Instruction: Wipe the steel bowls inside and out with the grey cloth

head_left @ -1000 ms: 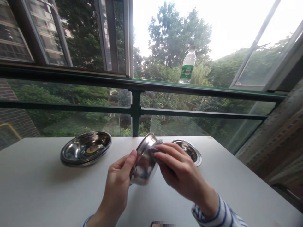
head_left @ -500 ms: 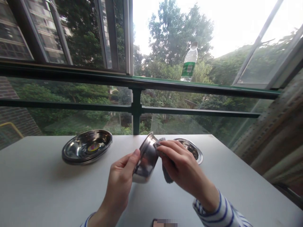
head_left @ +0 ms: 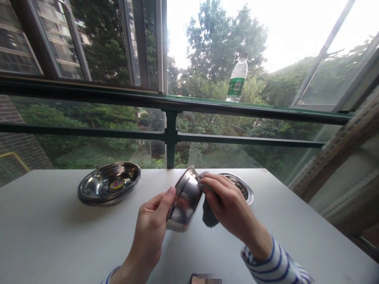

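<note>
A shiny metal bowl (head_left: 185, 201) is held up on its side above the white table, its rim toward the upper left. My left hand (head_left: 154, 221) grips it by the rim, thumb on the near edge and the other fingers mostly hidden. My right hand (head_left: 229, 205) is closed around a grey cloth (head_left: 209, 213), at the bowl's upper right edge. Part of the cloth hangs below my fingers. Whether the cloth touches the metal at this instant I cannot tell.
Stacked metal bowls (head_left: 109, 183), the top one with a yellow-and-red sticker, stand on the table (head_left: 59, 244) at left. Behind my right hand lies a metal dish (head_left: 248, 193). A plastic bottle (head_left: 237, 79) stands by the dark railing (head_left: 195, 105). A dark-edged object (head_left: 195, 279) shows at the bottom.
My right hand and the cloth have shifted slightly right along the bowl's edge. The bowl has turned a little in my left hand, which stays in place. The curtain at right has moved.
</note>
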Motion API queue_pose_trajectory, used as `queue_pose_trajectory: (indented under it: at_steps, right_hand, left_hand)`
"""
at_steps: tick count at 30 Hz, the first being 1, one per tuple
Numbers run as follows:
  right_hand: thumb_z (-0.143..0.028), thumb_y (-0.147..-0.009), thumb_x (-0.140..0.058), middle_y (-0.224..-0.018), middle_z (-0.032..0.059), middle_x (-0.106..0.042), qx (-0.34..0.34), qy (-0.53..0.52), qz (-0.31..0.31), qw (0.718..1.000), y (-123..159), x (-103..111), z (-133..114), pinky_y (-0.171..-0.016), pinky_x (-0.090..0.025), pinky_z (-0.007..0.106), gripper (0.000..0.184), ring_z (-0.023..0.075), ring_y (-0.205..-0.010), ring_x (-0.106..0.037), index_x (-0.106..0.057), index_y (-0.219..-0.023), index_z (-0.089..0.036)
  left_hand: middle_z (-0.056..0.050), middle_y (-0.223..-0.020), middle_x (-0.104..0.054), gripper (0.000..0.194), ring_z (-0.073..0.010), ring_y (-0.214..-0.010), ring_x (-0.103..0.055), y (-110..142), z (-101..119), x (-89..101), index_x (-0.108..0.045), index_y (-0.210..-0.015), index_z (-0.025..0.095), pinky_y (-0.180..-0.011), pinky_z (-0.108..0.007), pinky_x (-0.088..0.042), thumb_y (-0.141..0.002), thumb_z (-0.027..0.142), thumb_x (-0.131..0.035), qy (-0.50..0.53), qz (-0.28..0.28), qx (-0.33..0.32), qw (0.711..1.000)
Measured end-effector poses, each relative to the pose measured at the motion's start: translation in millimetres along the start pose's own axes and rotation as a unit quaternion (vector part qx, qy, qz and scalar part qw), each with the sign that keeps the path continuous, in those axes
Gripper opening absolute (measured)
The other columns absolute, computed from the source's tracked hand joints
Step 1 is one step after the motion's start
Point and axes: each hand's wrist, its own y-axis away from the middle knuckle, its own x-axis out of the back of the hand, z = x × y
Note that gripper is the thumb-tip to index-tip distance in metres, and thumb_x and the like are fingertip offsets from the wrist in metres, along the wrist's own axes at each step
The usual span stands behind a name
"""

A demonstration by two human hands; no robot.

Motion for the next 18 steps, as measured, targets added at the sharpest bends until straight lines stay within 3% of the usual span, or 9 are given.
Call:
queue_pose_trajectory:
  at_steps: [7, 11, 16, 18]
  right_hand:
    - [-0.013, -0.086, -0.049, -0.118, 0.0062, -0.06, 0.132, -0.011, -0.078, 0.988, 3, -4, -11, -0.095, -0.045, 0.039, 0.025, 0.0233, -0.112, -0.048, -0.059, -0.109, -0.017]
    - [-0.013, -0.089, -0.046, -0.12, 0.01, -0.059, 0.077, -0.011, -0.01, 0.997, 4, -10, -5, -0.094, -0.046, 0.041, 0.027, 0.0229, -0.113, -0.048, -0.056, -0.113, -0.015]
    - [-0.012, -0.088, -0.047, -0.123, 0.007, -0.058, 0.117, -0.022, -0.068, 0.991, 4, -10, -5, -0.097, -0.045, 0.041, 0.028, 0.0233, -0.118, -0.045, -0.057, -0.113, -0.018]
    - [-0.013, -0.088, -0.047, -0.122, 0.0075, -0.059, 0.104, -0.029, -0.045, 0.993, 3, -11, -4, -0.097, -0.045, 0.041, 0.028, 0.0229, -0.117, -0.047, -0.057, -0.114, -0.019]
  left_hand:
    - [-0.001, -0.059, -0.062, 0.028, -0.0092, -0.055, -0.052, -2, -1, -0.4, -0.07, -0.071, 0.013, -0.051, -0.018, -0.043, -0.073, 0.04, -0.066, 0.024, -0.005, -0.016, 1.0]
    - [-0.001, -0.055, -0.059, 0.029, -0.0096, -0.052, -0.049, 0, -1, -1.9, -0.07, -0.069, 0.012, -0.051, -0.02, -0.043, -0.071, 0.04, -0.067, 0.013, -0.004, -0.006, 1.0]
    - [-0.001, -0.056, -0.059, 0.029, -0.0108, -0.055, -0.05, -1, -3, -0.6, -0.069, -0.069, 0.013, -0.052, -0.02, -0.042, -0.072, 0.041, -0.066, -0.003, -0.014, -0.015, 1.0]
    - [-0.001, -0.057, -0.058, 0.03, -0.0114, -0.055, -0.051, -1, -4, 0.2, -0.07, -0.07, 0.012, -0.053, -0.021, -0.043, -0.073, 0.042, -0.065, -0.021, -0.031, -0.018, 0.999]
